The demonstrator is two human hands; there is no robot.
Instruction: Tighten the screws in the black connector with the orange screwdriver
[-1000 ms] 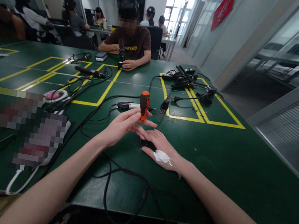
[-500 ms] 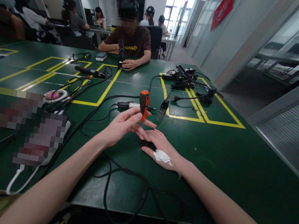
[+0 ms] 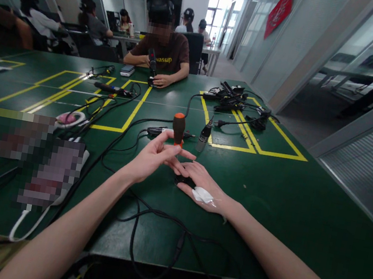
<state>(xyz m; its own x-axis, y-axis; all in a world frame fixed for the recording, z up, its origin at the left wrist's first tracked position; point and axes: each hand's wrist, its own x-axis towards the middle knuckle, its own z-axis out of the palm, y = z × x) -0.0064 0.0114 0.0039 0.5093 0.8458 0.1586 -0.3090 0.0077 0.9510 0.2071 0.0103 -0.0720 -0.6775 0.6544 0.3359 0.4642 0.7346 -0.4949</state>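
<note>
An orange and dark grey screwdriver (image 3: 178,127) stands upright, its handle between the fingers of my left hand (image 3: 154,157). Its shaft points down at a small black part (image 3: 182,180) on the table, and the tip is hidden behind my fingers. My right hand (image 3: 201,180), with a white dressing taped to its back, is closed around that black part and keeps it on the tabletop. Just beyond my hands lies a silver and black electric screwdriver (image 3: 156,131). Beside it stands a small dark bottle with a pointed top (image 3: 204,135).
Black cables (image 3: 159,214) loop across the green table (image 3: 285,214) in front of me. Two blurred devices with white cords lie at left. A heap of black tools and cables (image 3: 230,96) sits back right. Opposite, a person (image 3: 167,52) works with a black tool.
The screwdriver handle has turned between my left fingers, showing more grey and less orange. My left fingers have shifted around it. My right hand stays on the black part.
</note>
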